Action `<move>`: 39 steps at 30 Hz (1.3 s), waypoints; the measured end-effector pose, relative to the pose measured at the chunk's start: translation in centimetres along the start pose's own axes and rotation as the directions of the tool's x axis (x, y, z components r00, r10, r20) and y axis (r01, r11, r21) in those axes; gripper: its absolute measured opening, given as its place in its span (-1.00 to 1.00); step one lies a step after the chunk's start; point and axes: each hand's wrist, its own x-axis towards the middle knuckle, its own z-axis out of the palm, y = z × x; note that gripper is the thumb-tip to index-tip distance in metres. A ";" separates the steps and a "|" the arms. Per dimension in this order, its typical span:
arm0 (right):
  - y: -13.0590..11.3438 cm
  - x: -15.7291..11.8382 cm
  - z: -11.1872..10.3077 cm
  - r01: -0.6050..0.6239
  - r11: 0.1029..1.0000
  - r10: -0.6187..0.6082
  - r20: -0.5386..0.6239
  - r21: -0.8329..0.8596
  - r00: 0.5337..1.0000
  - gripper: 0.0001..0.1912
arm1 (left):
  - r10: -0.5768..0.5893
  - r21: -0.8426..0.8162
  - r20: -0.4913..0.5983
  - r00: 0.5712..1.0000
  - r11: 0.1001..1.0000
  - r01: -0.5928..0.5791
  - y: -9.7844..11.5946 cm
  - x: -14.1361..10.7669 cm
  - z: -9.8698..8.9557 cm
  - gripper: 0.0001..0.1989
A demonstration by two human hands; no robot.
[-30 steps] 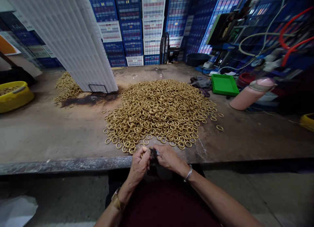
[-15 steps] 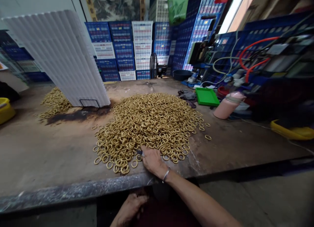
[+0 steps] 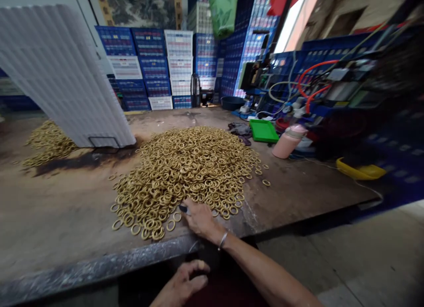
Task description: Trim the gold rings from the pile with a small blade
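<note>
A heap of brass-coloured rings (image 3: 195,161) lies spread on the worktable (image 3: 82,214), with loose rings around its near edge. My right hand (image 3: 200,218), a silver bangle on its wrist, reaches over the table edge and rests against the near side of the heap. Its fingers are curled down, and a small dark piece (image 3: 183,208) shows at the fingertips; what it is, I cannot make out. Below the table's front edge, in front of my body, my left hand (image 3: 187,280) has its thumb and fingers apart with nothing visible between them.
A white corrugated panel (image 3: 66,73) leans in a wire stand at left, beside a smaller ring pile (image 3: 49,141). Right of the heap are a green tray (image 3: 264,130), a pink bottle (image 3: 287,143) and a yellow scoop-like tray (image 3: 359,170). Blue and white crates (image 3: 149,68) stand stacked behind.
The view has turned right, so the scene sits further left. My left hand has risen a little and its fingers have spread. My right hand stays at the heap's near edge.
</note>
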 end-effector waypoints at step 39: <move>1.0 -2.5 0.2 -0.046 0.853 0.014 0.064 0.521 0.998 -0.88 | 0.153 -0.493 -0.433 0.888 0.785 -0.375 1.6 3.6 -1.4 -0.72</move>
